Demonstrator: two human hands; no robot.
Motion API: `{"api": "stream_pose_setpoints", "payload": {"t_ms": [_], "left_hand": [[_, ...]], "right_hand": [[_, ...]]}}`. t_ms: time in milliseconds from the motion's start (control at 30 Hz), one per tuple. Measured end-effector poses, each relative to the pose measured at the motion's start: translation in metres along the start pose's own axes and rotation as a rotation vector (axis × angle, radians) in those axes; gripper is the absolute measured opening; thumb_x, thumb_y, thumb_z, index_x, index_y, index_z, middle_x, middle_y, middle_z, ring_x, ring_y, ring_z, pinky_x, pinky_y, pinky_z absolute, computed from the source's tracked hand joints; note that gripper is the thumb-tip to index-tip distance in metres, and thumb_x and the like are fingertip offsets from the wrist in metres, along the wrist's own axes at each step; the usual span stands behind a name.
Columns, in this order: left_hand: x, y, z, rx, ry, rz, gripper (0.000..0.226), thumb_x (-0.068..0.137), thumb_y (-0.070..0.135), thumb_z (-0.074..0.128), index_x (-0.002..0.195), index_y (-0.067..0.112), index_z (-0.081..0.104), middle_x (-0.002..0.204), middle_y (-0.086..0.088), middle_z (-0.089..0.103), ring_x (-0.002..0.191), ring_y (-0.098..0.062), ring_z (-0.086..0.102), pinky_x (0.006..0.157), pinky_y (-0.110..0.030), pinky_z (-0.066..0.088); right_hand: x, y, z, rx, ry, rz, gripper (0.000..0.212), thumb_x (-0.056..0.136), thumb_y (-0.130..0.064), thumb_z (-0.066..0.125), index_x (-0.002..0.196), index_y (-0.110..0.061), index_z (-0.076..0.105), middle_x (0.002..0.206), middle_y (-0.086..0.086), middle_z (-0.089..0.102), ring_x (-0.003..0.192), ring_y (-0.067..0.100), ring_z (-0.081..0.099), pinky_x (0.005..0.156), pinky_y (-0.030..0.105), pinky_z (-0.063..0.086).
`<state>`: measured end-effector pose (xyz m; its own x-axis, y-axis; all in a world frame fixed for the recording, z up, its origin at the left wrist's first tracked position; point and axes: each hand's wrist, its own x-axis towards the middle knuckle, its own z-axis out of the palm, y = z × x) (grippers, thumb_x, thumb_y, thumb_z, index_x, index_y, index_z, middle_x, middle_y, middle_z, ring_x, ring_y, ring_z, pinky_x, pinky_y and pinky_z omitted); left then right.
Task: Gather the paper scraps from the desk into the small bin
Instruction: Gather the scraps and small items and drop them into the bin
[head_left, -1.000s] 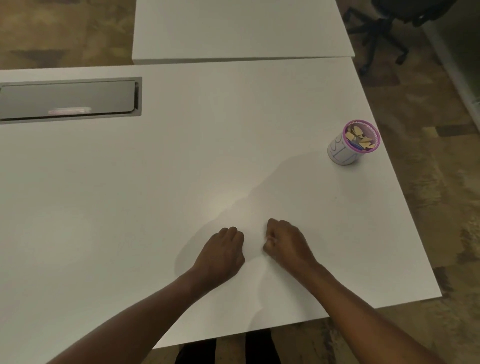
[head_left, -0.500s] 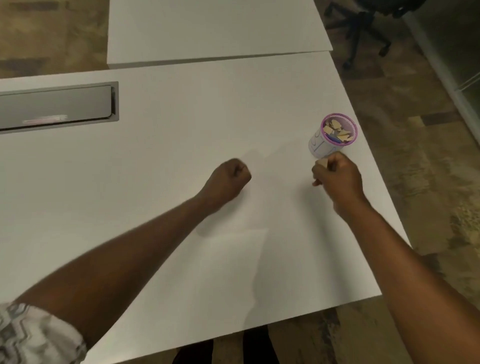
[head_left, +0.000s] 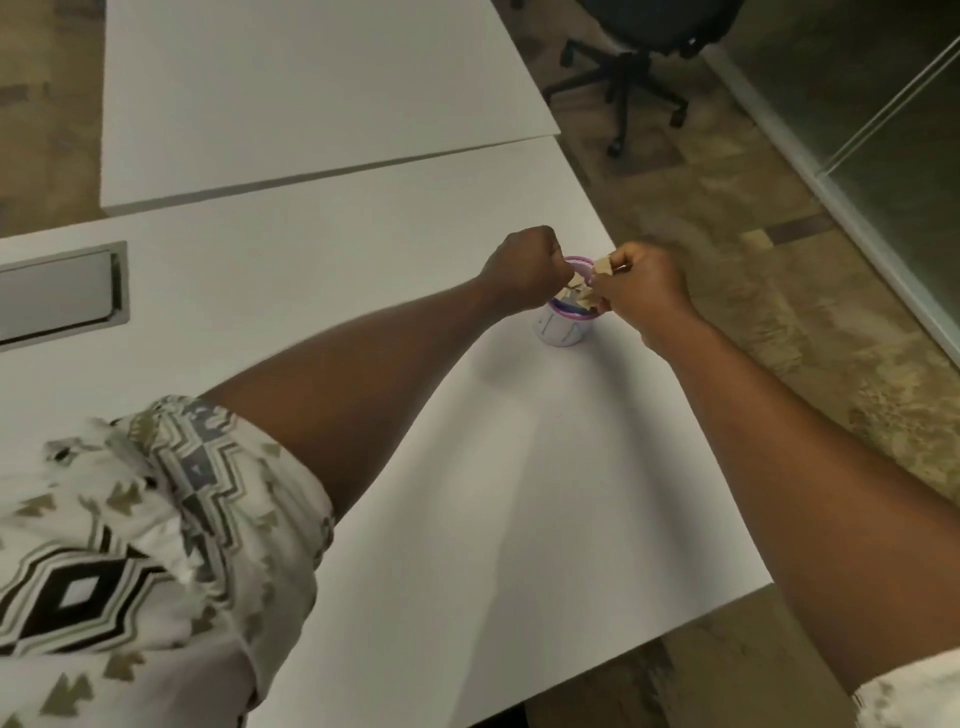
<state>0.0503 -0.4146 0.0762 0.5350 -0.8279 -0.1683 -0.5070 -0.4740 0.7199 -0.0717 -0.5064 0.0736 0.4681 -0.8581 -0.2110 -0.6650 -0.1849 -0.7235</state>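
On the white desk (head_left: 519, 467), near its right edge, stands the small bin (head_left: 562, 328) directly beneath 2 hands: left hand (head_left: 524, 270) fisted over the rim, contents hidden, and right hand (head_left: 641, 291), equally near, pinching paper scraps (head_left: 602, 266) above the opening.

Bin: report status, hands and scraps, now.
Both hands over the bin. Left hand fisted at the rim, contents hidden. Right hand pinching a tan scrap above the opening. Scraps already inside. Nothing in the way.
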Motion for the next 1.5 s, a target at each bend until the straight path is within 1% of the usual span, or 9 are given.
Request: {"api": "stream_pose_setpoints", "payload": {"t_ms": [167, 267, 667, 833, 1000, 1100, 1167, 1333, 1500], "left_hand": [[0.018, -0.001, 0.014, 0.167, -0.004, 0.037, 0.012, 0.095, 0.021, 0.051, 0.094, 0.01, 0.058, 0.093, -0.007, 0.064, 0.083, -0.021, 0.056, 0.064, -0.032, 0.041], [0.02, -0.004, 0.021, 0.201, 0.018, 0.03, 0.023, 0.097, 0.022, 0.049, 0.104, 0.009, 0.066, 0.104, -0.01, 0.07, 0.093, -0.027, 0.062, 0.075, -0.037, 0.051], [-0.011, -0.02, 0.011, 0.11, 0.184, 0.079, 0.022, 0.096, 0.033, 0.057, 0.101, 0.014, 0.069, 0.094, -0.002, 0.066, 0.085, -0.021, 0.061, 0.067, -0.028, 0.04], [-0.073, -0.067, -0.004, 0.132, 0.225, 0.149, 0.022, 0.096, 0.033, 0.058, 0.108, 0.016, 0.066, 0.102, -0.005, 0.063, 0.095, -0.025, 0.061, 0.079, -0.037, 0.05], [-0.15, -0.151, -0.013, 0.277, 0.225, 0.078, 0.039, 0.1, 0.033, 0.056, 0.132, 0.013, 0.061, 0.134, -0.01, 0.061, 0.12, -0.031, 0.058, 0.099, -0.041, 0.046], [-0.197, -0.205, -0.012, 0.389, 0.222, -0.009, 0.051, 0.102, 0.036, 0.05, 0.146, 0.011, 0.05, 0.156, -0.015, 0.043, 0.144, -0.034, 0.041, 0.113, -0.046, 0.037], [-0.225, -0.231, -0.008, 0.441, 0.195, -0.062, 0.061, 0.102, 0.044, 0.039, 0.154, 0.012, 0.039, 0.165, -0.013, 0.028, 0.152, -0.032, 0.026, 0.121, -0.049, 0.027], [-0.283, -0.268, 0.011, 0.524, 0.116, -0.093, 0.075, 0.101, 0.057, 0.03, 0.162, 0.017, 0.011, 0.17, -0.009, 0.001, 0.158, -0.028, -0.001, 0.126, -0.051, 0.011], [-0.294, -0.275, 0.022, 0.554, 0.11, -0.078, 0.077, 0.101, 0.06, 0.027, 0.162, 0.019, 0.003, 0.17, -0.008, -0.006, 0.157, -0.029, -0.005, 0.126, -0.054, 0.01]], "right_hand": [[0.009, -0.006, 0.0, -0.215, -0.048, -0.04, 0.005, 0.085, -0.006, 0.071, 0.088, -0.009, 0.071, 0.095, 0.015, 0.073, 0.09, 0.032, 0.071, 0.081, 0.042, 0.062], [0.009, -0.008, 0.0, -0.358, -0.037, -0.079, 0.015, 0.091, -0.009, 0.065, 0.101, -0.009, 0.075, 0.102, 0.012, 0.073, 0.092, 0.027, 0.069, 0.081, 0.033, 0.059], [-0.007, -0.005, 0.001, -0.385, 0.126, -0.201, 0.027, 0.096, -0.019, 0.054, 0.116, -0.014, 0.071, 0.113, 0.008, 0.072, 0.089, 0.02, 0.064, 0.063, 0.014, 0.043], [-0.046, 0.0, 0.012, -0.317, 0.189, -0.375, 0.029, 0.09, -0.019, 0.057, 0.114, -0.014, 0.073, 0.113, 0.009, 0.071, 0.099, 0.027, 0.066, 0.081, 0.023, 0.045], [-0.119, 0.018, 0.053, -0.098, 0.102, -0.363, 0.022, 0.09, -0.018, 0.065, 0.11, -0.015, 0.072, 0.108, 0.001, 0.071, 0.09, 0.018, 0.068, 0.077, 0.02, 0.051], [-0.165, 0.035, 0.083, -0.053, 0.025, -0.341, 0.026, 0.09, -0.014, 0.066, 0.116, -0.013, 0.07, 0.116, 0.002, 0.069, 0.101, 0.021, 0.068, 0.088, 0.038, 0.056], [-0.193, 0.048, 0.103, -0.092, -0.017, -0.354, 0.03, 0.089, -0.013, 0.067, 0.12, -0.01, 0.068, 0.12, 0.004, 0.068, 0.108, 0.024, 0.066, 0.095, 0.039, 0.053], [-0.246, 0.074, 0.14, -0.216, -0.152, -0.313, 0.047, 0.091, -0.019, 0.067, 0.135, -0.008, 0.058, 0.145, 0.009, 0.054, 0.137, 0.024, 0.047, 0.111, 0.037, 0.042], [-0.269, 0.079, 0.17, -0.245, -0.161, -0.34, 0.054, 0.091, -0.018, 0.068, 0.141, -0.005, 0.053, 0.155, 0.014, 0.041, 0.147, 0.03, 0.032, 0.117, 0.047, 0.034]]}}
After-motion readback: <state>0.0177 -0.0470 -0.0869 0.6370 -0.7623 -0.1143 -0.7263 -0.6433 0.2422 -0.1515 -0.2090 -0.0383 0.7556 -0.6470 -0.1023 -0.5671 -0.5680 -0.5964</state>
